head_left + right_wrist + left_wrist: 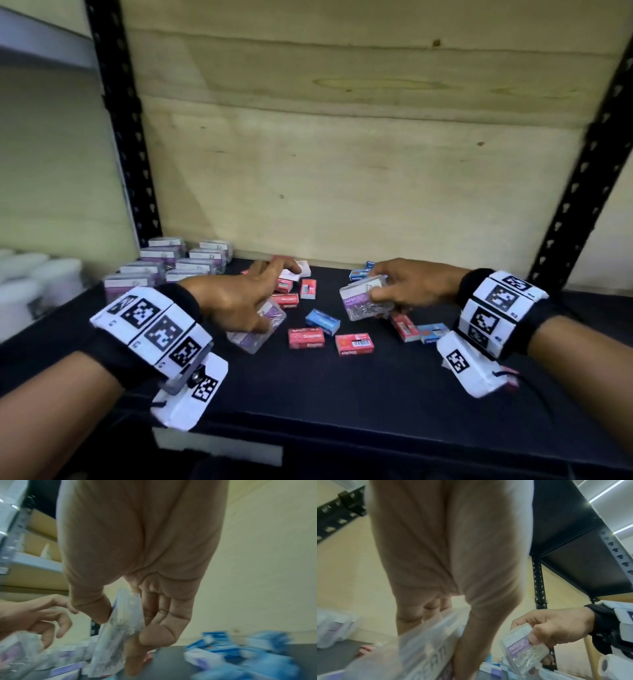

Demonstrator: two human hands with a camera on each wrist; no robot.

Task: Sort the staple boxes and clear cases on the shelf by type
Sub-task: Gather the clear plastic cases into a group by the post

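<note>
Clear cases with purple labels are gripped: one by the right hand, another, at 8 o'clock from it, by the left hand.

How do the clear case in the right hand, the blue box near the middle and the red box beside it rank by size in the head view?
1. Clear case, in the right hand, raised nearer the camera.
2. Red box and blue box look alike.
</note>
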